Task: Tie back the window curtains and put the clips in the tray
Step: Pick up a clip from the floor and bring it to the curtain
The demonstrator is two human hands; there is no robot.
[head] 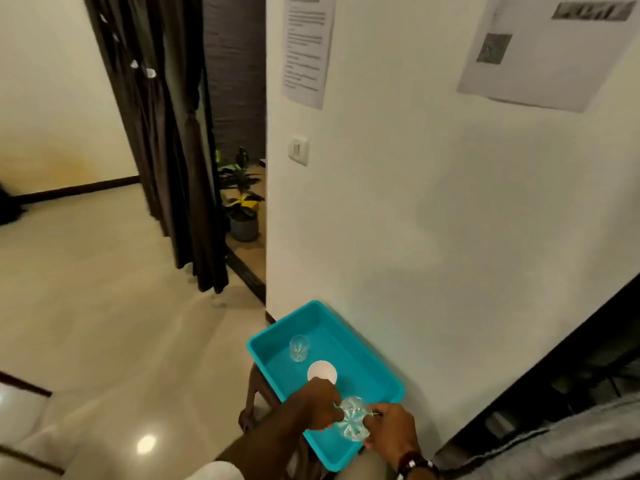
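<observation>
- The left hand (320, 405) has its fingers (334, 415) closed on the left edge of a clear, faceted clip (354, 423), a round transparent piece with ribs that radiate from its middle.
- The right hand (389, 429) pinches the clip's right edge with its fingertips, so both hands hold the same clip between them, low over the near end of the tray.
- A dark beaded band sits on the right wrist; a pale sleeve edge shows at the left forearm.
- The tray (377, 367) is turquoise plastic, rectangular with raised walls, and stands against the white wall (450, 202) on a small brown stool (258, 389).
- Inside the tray a second clear clip (299, 347) lies toward the far end, and a white round disc (322, 371) lies near the middle, just beyond the left hand.
- Dark brown curtains (166, 133) hang in the doorway to the left, well apart from the tray, their hem near the floor (104, 306); two pale clips (147, 71) show high on the fabric.
- Beyond the curtains stands a potted plant (242, 209) in a grey pot.
- Writing: a printed sheet (306, 46) is fixed to the wall, its lines of text too blurred to read; a second sheet (547, 50) at the upper right carries two grey pictures and no legible words.
- A white wall switch (298, 150) sits below the first sheet.
</observation>
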